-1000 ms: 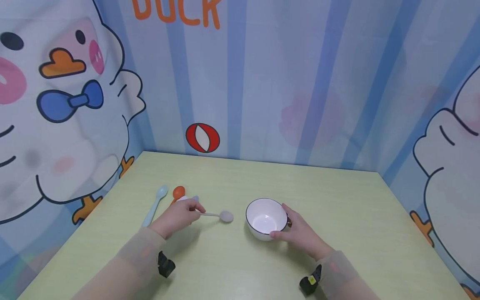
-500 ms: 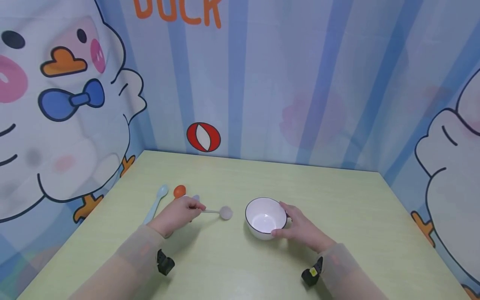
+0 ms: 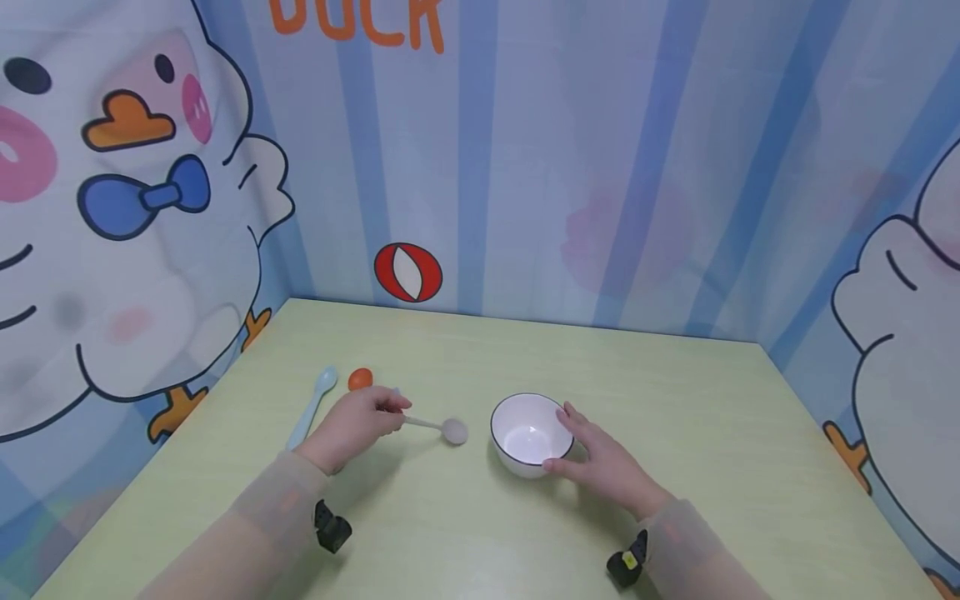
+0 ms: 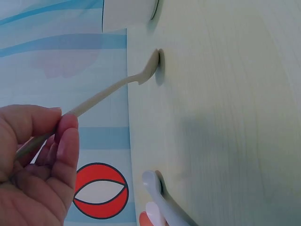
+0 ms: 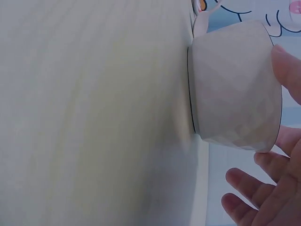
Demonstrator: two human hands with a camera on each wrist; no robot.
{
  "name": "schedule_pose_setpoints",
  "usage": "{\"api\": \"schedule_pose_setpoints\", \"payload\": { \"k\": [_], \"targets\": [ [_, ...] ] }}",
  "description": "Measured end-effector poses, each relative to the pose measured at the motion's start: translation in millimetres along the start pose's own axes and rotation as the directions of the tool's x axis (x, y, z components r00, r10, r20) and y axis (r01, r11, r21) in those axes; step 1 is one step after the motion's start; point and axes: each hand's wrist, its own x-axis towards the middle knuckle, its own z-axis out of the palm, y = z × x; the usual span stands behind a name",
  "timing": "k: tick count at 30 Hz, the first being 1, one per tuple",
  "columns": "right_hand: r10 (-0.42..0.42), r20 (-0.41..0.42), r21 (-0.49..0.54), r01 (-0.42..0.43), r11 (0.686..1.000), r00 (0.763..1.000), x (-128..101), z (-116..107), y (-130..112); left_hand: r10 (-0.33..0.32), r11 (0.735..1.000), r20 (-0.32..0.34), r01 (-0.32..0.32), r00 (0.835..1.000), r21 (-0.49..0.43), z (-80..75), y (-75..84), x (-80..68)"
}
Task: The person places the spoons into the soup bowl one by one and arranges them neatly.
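Reference point: white bowl (image 3: 531, 433). Left of the bowl and nearer the wearer: left sleeve (image 3: 232, 525), pale pinkish beige, greyer towards the cuff, one faint pink patch; blocky black left wrist unit (image 3: 332, 530) fitted at its inner edge. Right of the bowl and nearer the wearer: right sleeve (image 3: 693, 546), matching; black right wrist unit (image 3: 622, 570), marked with a small yellow-green square.

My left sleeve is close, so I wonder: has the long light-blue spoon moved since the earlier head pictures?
No, the long light-blue spoon shows no shift any way against the red-and-white ball printed on the striped blue backdrop.
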Motion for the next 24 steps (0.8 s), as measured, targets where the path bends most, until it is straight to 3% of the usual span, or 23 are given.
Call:
{"api": "schedule_pose_setpoints", "payload": {
  "k": [16, 24],
  "targets": [
    [0.023, -0.031, 0.118, -0.019, 0.993, 0.999, -0.9, 3.9, 1.2, 0.027, 0.996, -0.131, -0.037, 0.991, -0.076, 5.5, 5.0, -1.5],
    [0.030, -0.033, 0.119, -0.026, 0.993, 0.999, 0.3, 4.4, 2.5, -0.001, 0.987, -0.122, -0.019, 0.993, -0.157, 12.3, 5.2, -3.8]
  ]
}}
